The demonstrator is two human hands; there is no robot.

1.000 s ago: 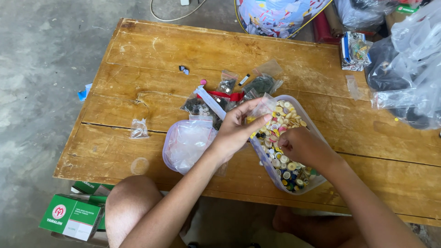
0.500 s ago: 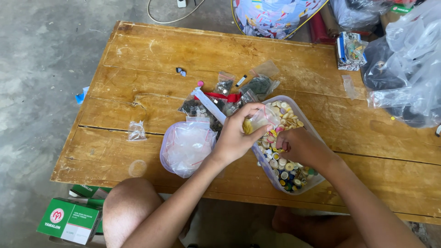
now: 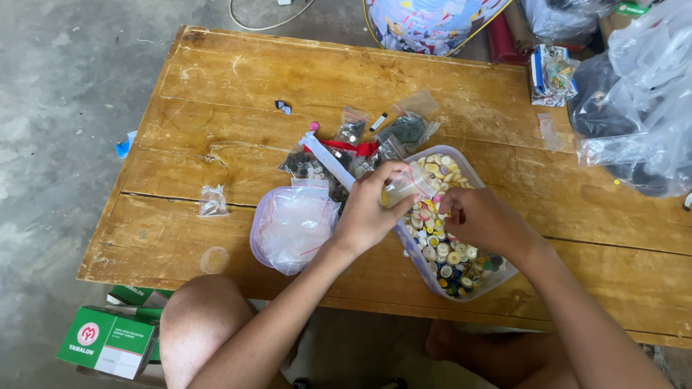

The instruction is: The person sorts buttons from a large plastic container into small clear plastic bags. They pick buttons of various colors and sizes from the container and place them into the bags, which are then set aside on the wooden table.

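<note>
Head view: my left hand (image 3: 371, 209) pinches a small bag (image 3: 407, 189) over the button tub (image 3: 472, 277); right hand (image 3: 481, 222) fingers curl inside, tub mostly full, several bags filled beyond it.

My right hand (image 3: 484, 223) hides part of the button tub (image 3: 461, 284); the small bags' (image 3: 351, 130) contents are too tiny to tell.

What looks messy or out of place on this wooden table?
A few strays: one small clear bag lies alone near the table's left edge, and a tiny dark bit sits apart from the cluster of little bags. Nothing looks spilled.
</note>
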